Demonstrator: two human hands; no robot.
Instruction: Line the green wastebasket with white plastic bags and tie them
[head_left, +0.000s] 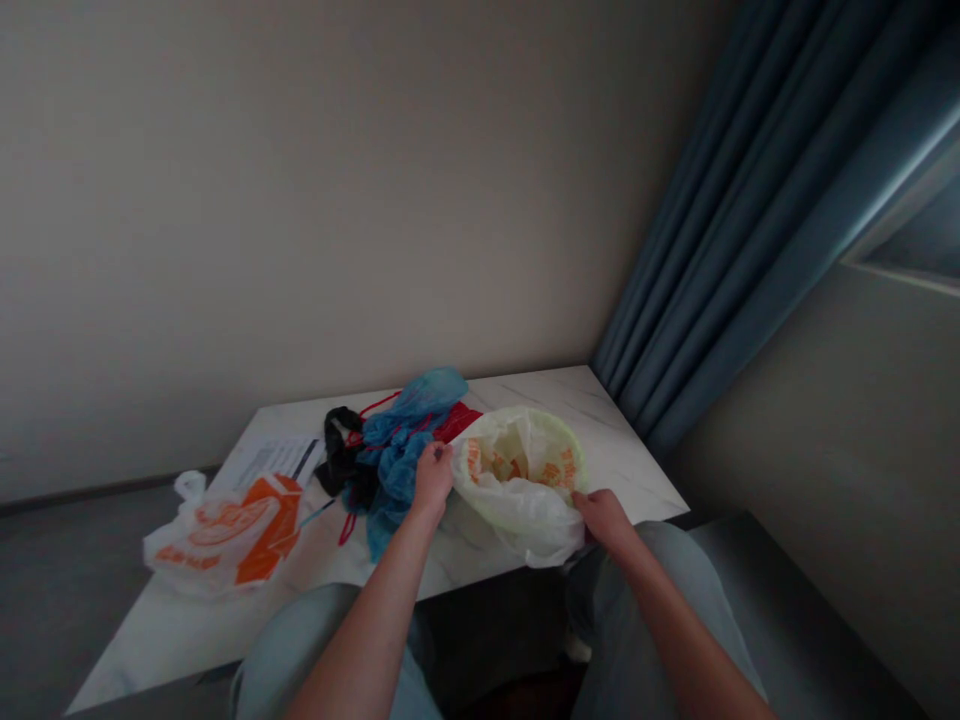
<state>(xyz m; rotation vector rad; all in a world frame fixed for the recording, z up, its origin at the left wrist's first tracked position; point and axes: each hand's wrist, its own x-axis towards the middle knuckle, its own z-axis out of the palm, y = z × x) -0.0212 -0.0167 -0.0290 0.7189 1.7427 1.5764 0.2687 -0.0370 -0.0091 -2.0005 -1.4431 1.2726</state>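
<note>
Head view: left hand [433,480] and right hand [604,516] pinch opposite sides of white bag [529,512]; best pull evenly, mouth open.

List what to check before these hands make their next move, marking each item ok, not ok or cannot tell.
1. Left hand on the open pale bag: ok, it pinches the left side of the rim.
2. Right hand on the bag: ok, it grips the near right side of the rim.
3. Bag's mouth spread: ok, it gapes wide between the hands.
4. Inside of the bag free of contents: cannot tell, the printed folds and dim light hide the bottom.
5. Space around the left hand clear: not ok, crumpled blue plastic lies right beside it.
6. Orange-and-white bag apart from both hands: ok.
</note>
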